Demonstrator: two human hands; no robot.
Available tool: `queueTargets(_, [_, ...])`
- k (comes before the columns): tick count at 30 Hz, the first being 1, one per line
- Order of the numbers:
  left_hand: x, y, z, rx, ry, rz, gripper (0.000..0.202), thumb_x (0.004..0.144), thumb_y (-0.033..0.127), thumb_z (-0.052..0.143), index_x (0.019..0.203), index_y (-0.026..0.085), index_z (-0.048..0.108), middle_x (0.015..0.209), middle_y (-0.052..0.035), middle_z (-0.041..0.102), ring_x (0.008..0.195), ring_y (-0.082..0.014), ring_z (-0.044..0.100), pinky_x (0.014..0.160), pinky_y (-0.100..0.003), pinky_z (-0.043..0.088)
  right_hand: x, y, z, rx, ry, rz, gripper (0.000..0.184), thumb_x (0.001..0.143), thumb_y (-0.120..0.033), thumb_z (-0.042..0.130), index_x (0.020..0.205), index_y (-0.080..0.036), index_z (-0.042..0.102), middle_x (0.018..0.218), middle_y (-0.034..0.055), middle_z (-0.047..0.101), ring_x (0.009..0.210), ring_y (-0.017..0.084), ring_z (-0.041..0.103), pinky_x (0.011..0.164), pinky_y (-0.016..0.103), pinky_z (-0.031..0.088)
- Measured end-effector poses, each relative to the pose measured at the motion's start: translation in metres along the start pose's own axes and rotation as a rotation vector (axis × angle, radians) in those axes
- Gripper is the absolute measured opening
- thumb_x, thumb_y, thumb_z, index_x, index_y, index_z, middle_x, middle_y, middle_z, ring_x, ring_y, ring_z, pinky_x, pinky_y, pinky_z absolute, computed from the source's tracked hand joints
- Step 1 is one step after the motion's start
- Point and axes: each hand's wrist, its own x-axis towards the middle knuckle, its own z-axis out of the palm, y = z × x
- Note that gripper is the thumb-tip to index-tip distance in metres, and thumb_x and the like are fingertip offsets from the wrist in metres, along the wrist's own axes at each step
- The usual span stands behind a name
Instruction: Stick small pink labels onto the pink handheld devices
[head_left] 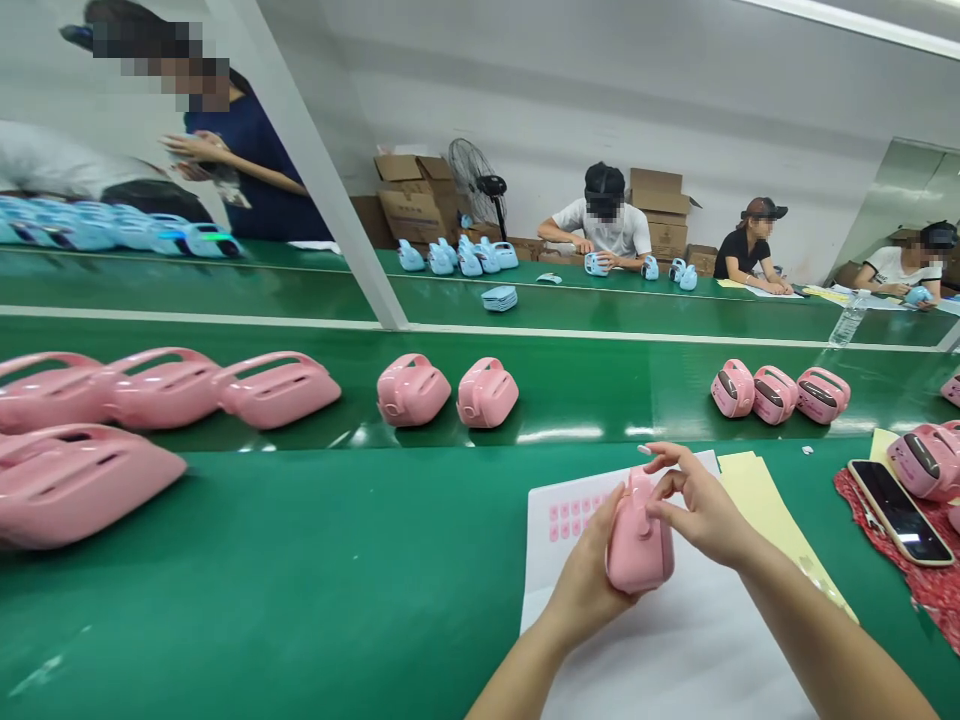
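My left hand (589, 570) is wrapped around a pink plastic toy shell (637, 545), holding it upright above a white sticker sheet (645, 640). My right hand (694, 505) pinches at the top of the same shell, fingers pressed against its upper edge. A small block of pink stickers (571, 518) shows on the sheet just left of the shell.
Pink shells (277, 388) lie in a row on the green belt (300, 560) at left, two more (448, 390) at centre, three finished ones (780, 392) at right. A phone (898, 510) rests on red cloth. Yellow sheets (757, 490) lie beside. Other people work with blue shells across the line.
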Motion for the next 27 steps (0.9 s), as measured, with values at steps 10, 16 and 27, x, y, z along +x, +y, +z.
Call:
queueTargets(10, [0.001,0.003,0.007,0.223,-0.077,0.091,0.077,0.052,0.009,0.076,0.122,0.031,0.055,0.126,-0.0093,0.056,0.114,-0.0388,0.048,0.096,-0.056,0.035,-0.01,0.014,0.008,0.098,0.03,0.056,0.048,0.072,-0.009,0.053,0.116,-0.025,0.044,0.093,0.0008,0.051,0.062,0.009,0.059,0.066,0.032,0.053])
queueTargets(16, [0.001,0.004,0.007,0.217,-0.048,0.084,0.075,0.05,0.012,0.077,0.12,0.029,0.057,0.125,-0.011,0.056,0.114,-0.0398,0.048,0.096,-0.055,0.035,-0.016,0.023,0.018,0.097,0.136,0.001,0.043,0.075,-0.014,0.053,0.114,-0.026,0.043,0.089,0.0007,0.05,0.063,0.01,0.058,0.066,0.031,0.054])
queueTargets(27, [0.001,0.002,0.008,0.118,-0.011,0.066,0.074,0.046,0.007,0.078,0.115,0.03,0.06,0.122,-0.0103,0.058,0.115,-0.04,0.047,0.099,-0.058,0.03,-0.027,0.04,0.039,-0.039,0.404,-0.158,0.027,0.083,-0.022,0.05,0.109,-0.025,0.042,0.077,-0.0013,0.043,0.061,0.013,0.052,0.059,0.029,0.052])
